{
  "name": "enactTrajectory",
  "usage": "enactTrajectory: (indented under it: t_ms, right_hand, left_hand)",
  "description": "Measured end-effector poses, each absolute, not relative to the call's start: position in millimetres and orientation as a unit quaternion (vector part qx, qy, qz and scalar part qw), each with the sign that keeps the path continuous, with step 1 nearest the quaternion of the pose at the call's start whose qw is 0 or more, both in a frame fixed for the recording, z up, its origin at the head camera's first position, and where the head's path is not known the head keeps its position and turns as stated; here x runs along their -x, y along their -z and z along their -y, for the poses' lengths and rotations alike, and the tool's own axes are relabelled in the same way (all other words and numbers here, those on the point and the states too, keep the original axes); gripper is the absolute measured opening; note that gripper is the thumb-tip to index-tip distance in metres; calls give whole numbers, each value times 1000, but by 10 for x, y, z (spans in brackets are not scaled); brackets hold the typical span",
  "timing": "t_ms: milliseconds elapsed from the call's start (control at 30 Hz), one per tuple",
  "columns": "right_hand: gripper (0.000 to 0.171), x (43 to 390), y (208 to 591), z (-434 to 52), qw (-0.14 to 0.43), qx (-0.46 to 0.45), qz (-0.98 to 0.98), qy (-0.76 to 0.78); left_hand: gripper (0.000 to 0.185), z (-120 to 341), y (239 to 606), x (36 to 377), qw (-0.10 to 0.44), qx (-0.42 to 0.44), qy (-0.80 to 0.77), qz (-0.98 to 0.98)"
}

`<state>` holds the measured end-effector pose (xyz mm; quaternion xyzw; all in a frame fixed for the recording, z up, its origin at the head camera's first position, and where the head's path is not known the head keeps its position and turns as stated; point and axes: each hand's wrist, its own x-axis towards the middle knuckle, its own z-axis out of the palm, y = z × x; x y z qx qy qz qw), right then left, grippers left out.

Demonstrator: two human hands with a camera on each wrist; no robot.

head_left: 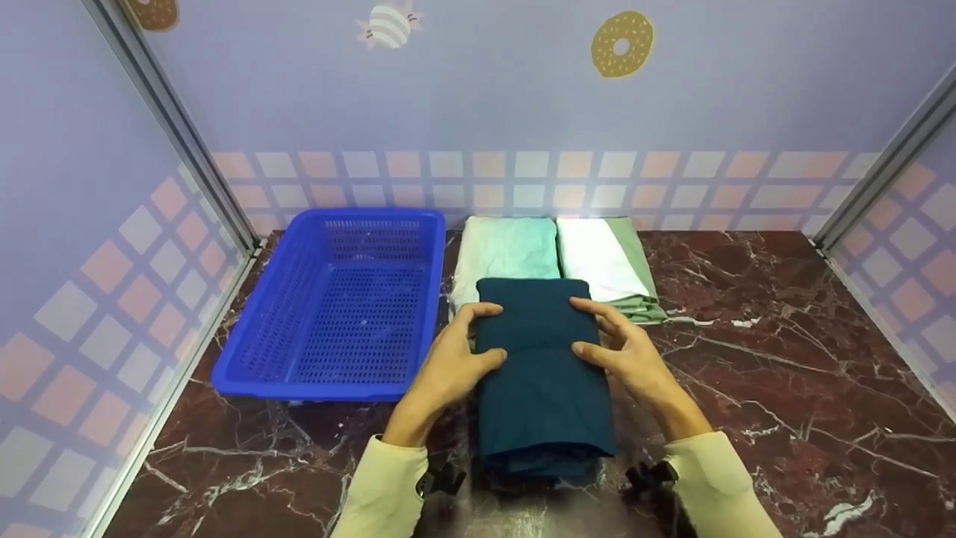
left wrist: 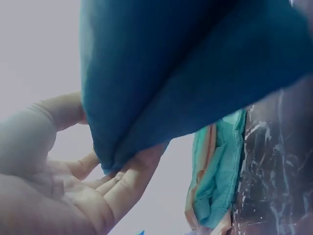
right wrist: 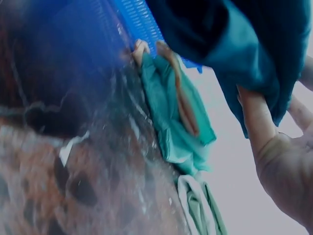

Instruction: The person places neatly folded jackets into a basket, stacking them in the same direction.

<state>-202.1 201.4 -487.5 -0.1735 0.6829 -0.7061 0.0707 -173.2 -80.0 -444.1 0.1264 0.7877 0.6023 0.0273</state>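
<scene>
Held up in both hands, centre of the scene: a folded navy cloth (head_left: 541,366), apparently off the table (head_left: 784,373) going by the wrist views, and covering part of the mint cloth (head_left: 508,246) in the head view. Gripped along one long edge by the left hand (head_left: 452,362), with thumb and forefinger on top and other fingers reaching underneath; gripped along the opposite edge by the right hand (head_left: 631,362) in much the same way. Grasping navy cloth on both sides, with no fingers released. Supported from two sides, probably to keep the layers together and stop any sagging or unfolding.

Laid side by side near the wall (head_left: 493,97), perhaps to keep the folds neat: mint cloth and white-green cloth (head_left: 597,254). Set to the left, within easy reach of the left hand: a blue basket (head_left: 328,390).

In texture, smooth and matt for the navy cloth, shaped as a long rectangle, faintly creased across the middle, with loose layers drooping at the near end. Soft and wrinkled for the mint cloth, fading to cream; bunched at the green corner for the white-green cloth. Rigid, slotted plastic for the basket, round-cornered. Glossy, dark red and pale-veined for the table, like marble.
</scene>
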Motion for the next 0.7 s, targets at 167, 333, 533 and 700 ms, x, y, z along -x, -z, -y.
enactTrajectory:
  t_ms: [167,333,533,700]
  right_hand:
    - [65,2013,4805,-1921,39,134,-679,720]
    - [64,2062,4736,-1793,30,127,-682,720]
    - [63,2070,4625,-1686,17,103,-672,733]
    - [63,2086,4487,-1552,0,97,-649,754]
  left_hand:
    - [53,847,4411,1771,23,-146,-665,-732]
    - [52,934,4385,1789,0,-127,-680,-722]
    - [58,973,4367,1820,-24,-112,-667,-736]
    - [59,1043,4322,1837,-27,-99,-708,-699]
